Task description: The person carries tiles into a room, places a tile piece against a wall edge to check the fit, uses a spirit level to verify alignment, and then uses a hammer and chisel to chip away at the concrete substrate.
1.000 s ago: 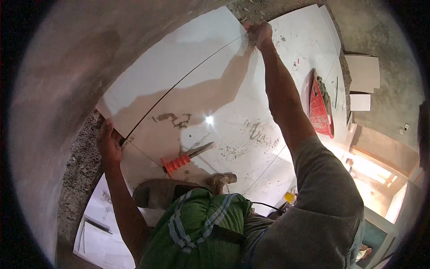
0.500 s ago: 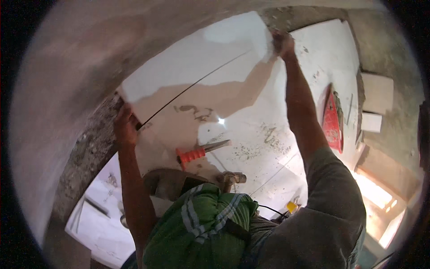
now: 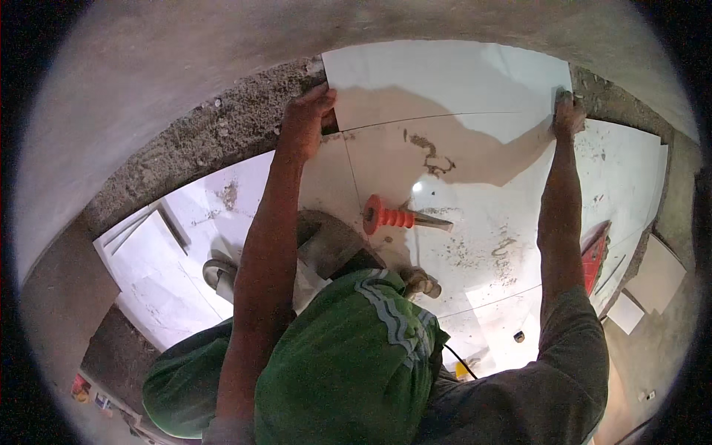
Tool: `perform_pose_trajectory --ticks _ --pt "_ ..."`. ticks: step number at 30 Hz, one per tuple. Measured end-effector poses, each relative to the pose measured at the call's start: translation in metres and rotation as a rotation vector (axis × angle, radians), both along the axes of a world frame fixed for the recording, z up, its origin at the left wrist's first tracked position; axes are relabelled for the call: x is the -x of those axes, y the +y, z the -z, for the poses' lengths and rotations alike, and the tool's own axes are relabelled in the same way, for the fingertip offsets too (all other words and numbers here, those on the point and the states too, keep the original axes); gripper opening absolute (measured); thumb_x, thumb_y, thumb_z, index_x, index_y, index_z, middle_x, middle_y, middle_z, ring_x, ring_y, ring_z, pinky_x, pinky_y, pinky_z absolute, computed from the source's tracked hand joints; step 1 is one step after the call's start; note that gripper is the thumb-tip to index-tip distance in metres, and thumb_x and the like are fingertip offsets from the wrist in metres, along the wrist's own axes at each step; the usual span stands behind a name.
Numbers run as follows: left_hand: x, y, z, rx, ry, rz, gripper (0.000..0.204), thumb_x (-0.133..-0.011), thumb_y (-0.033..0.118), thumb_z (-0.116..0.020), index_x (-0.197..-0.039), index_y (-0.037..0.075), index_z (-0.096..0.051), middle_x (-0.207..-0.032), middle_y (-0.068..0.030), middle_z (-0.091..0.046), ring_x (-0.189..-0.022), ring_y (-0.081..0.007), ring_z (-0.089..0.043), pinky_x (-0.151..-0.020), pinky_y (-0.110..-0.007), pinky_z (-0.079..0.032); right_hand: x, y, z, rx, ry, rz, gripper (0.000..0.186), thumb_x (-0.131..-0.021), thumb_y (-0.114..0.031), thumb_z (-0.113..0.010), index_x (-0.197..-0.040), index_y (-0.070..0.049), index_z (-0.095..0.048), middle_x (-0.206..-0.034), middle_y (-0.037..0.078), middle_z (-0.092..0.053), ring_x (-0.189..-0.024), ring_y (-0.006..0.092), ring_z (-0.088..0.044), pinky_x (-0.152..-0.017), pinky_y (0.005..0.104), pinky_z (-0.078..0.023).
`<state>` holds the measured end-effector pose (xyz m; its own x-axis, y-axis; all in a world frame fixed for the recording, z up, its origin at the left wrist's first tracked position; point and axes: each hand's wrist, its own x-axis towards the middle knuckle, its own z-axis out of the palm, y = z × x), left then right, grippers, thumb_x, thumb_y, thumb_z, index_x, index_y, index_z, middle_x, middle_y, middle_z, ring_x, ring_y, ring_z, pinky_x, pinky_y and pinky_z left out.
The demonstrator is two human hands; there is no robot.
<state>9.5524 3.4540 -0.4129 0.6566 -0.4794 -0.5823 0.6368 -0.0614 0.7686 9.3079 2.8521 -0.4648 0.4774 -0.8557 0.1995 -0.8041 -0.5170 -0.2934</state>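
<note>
A large white tile (image 3: 445,78) lies along the wall, with a dark thin line between it and the tiled floor (image 3: 475,208). My left hand (image 3: 306,119) grips its left end, fingers curled at the edge. At the opposite end my right hand (image 3: 569,117) is closed on the tile's right edge; its fingertips are partly hidden. Nearer me on the floor lies a chisel (image 3: 393,217) with an orange-red grip and guard. A hammer (image 3: 421,283) shows beside my knee, most of it hidden.
Rough bare mortar (image 3: 215,133) runs along the wall (image 3: 148,119) to the left, with more at the right. A red tool (image 3: 593,259) lies by my right arm. Loose tile pieces (image 3: 656,274) sit at the far right, and cut strips (image 3: 141,230) at the left.
My view has turned, so the tile and both hands appear farther right and more level. Both hands stay on the tile's ends. The chisel still lies on the floor.
</note>
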Motion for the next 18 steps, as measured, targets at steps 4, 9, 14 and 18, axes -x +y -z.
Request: perform_pose_trajectory --ticks 4,9,14,18 --pt "0.000 -0.003 0.007 0.058 0.086 -0.038 0.061 -0.090 0.035 -0.074 -0.135 -0.003 -0.056 -0.123 -0.0127 -0.066 -0.111 -0.0229 -0.064 -0.100 -0.038 -0.050 0.002 0.000 -0.005 0.065 -0.030 0.022 0.052 -0.087 -0.051 -0.059 -0.104 -0.004 -0.073 -0.097 0.022 -0.072 -0.088 0.0420 -0.067 -0.081 0.0511 -0.049" --pt "-0.001 -0.002 -0.006 -0.264 -0.126 0.141 0.059 -0.091 0.036 -0.072 -0.133 -0.002 -0.058 -0.124 -0.0130 -0.065 -0.113 -0.0230 -0.063 -0.101 -0.038 -0.051 -0.010 0.024 -0.018 -0.036 -0.168 -0.003 0.051 -0.086 -0.049 -0.061 -0.100 -0.001 -0.073 -0.095 0.023 -0.071 -0.083 0.0385 -0.067 -0.077 0.0503 -0.049" --pt "0.005 -0.002 0.010 0.090 -0.181 -0.011 0.037 -0.094 0.025 -0.068 -0.123 0.004 -0.065 -0.122 -0.0084 -0.067 -0.106 -0.0216 -0.066 -0.092 -0.035 -0.053 -0.003 0.012 -0.009 0.062 -0.263 -0.108 0.049 -0.083 -0.046 -0.062 -0.095 0.000 -0.073 -0.092 0.022 -0.071 -0.080 0.0313 -0.066 -0.076 0.0478 -0.049" --pt "0.005 -0.005 0.003 -0.012 0.026 -0.102 0.037 -0.091 0.018 -0.070 -0.124 0.003 -0.065 -0.127 -0.0100 -0.065 -0.112 -0.0232 -0.064 -0.099 -0.035 -0.051 0.006 -0.011 0.004 0.119 -0.134 0.047 0.046 -0.086 -0.048 -0.067 -0.087 -0.003 -0.074 -0.080 0.016 -0.071 -0.069 0.0273 -0.065 -0.067 0.0443 -0.051"
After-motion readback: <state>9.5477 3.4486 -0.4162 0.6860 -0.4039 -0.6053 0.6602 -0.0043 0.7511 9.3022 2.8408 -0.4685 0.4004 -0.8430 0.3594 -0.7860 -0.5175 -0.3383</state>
